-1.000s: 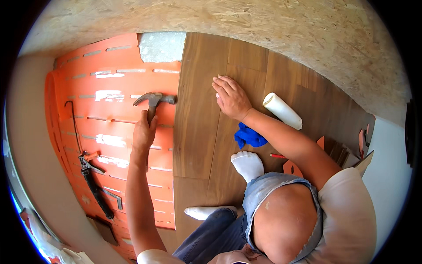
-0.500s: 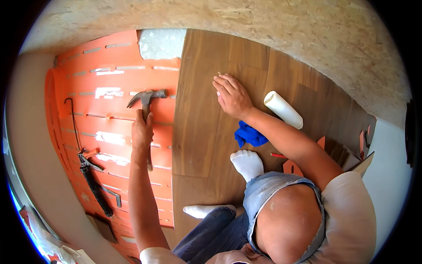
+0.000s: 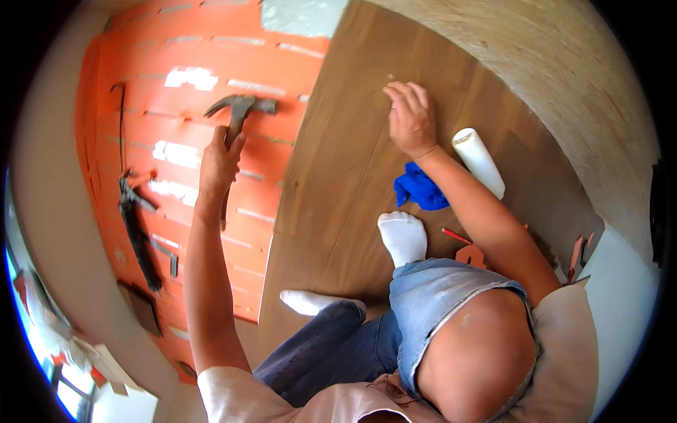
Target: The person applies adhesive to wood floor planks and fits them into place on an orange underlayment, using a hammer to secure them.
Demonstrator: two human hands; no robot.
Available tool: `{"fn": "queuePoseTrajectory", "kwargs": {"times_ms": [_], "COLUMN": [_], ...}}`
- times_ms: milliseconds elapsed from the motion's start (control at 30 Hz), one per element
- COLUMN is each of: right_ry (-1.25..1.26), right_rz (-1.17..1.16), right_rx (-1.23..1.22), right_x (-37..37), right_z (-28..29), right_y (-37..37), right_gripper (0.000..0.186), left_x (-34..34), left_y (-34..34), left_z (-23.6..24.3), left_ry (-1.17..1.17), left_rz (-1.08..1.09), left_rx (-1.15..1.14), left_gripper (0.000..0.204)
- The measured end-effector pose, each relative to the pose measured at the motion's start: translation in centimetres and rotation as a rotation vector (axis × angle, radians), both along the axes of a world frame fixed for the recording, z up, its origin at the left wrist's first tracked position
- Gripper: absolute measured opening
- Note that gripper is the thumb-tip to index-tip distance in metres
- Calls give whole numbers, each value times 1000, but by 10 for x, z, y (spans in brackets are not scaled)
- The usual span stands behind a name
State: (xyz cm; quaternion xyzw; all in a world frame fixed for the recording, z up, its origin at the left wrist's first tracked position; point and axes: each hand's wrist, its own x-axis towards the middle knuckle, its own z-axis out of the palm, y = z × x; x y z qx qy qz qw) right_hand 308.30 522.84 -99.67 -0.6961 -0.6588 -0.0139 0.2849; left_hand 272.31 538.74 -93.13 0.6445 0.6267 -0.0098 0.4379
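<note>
My left hand [image 3: 220, 163] is closed around the wooden handle of a claw hammer [image 3: 242, 107], held over the orange slotted underlay. The hammer's steel head points right and its claw left. My right hand [image 3: 412, 121] has its fingers stretched out over the wood plank floor [image 3: 338, 158], palm down. A tiny light chip [image 3: 391, 75] lies just beyond its fingertips. Nearest to the right wrist are a blue cloth [image 3: 420, 188] and a white roll [image 3: 479, 162].
Orange underlay [image 3: 197, 39] covers the floor at left, with a caulking gun [image 3: 135, 233] and a small angled metal tool [image 3: 172, 264] on it. A red pencil [image 3: 456, 235] and orange scraps [image 3: 471, 256] lie near my knee. A chipboard wall [image 3: 564, 63] bounds the far right.
The whole view has turned and shifted, so the floor edge now slants. My left hand still grips the hammer. My right fingertips sit slightly farther from the chip.
</note>
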Motion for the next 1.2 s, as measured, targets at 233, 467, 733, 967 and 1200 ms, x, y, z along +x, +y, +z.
{"fn": "queuePoseTrajectory", "kwargs": {"times_ms": [233,467,733,967,1200], "right_ry": [-47,-99,-141,-134,-126], "right_rz": [31,34,38,42,51], "right_rx": [7,14,20,35,40], "right_x": [5,2,4,0,5], "right_z": [-5,-6,-7,-10,-9], "right_y": [0,1,2,3,-1], "right_gripper": [34,33,33,33,32], "left_x": [-49,-88,-74,-68,-57], "left_y": [-26,-72,-89,-101,-104], "left_z": [18,-4,-27,-10,-4], "left_ry": [32,49,-13,72,57], "left_rz": [80,82,-225,-112,-46], "left_rx": [-28,-74,143,40,-28], "left_gripper": [36,34,29,28,27]}}
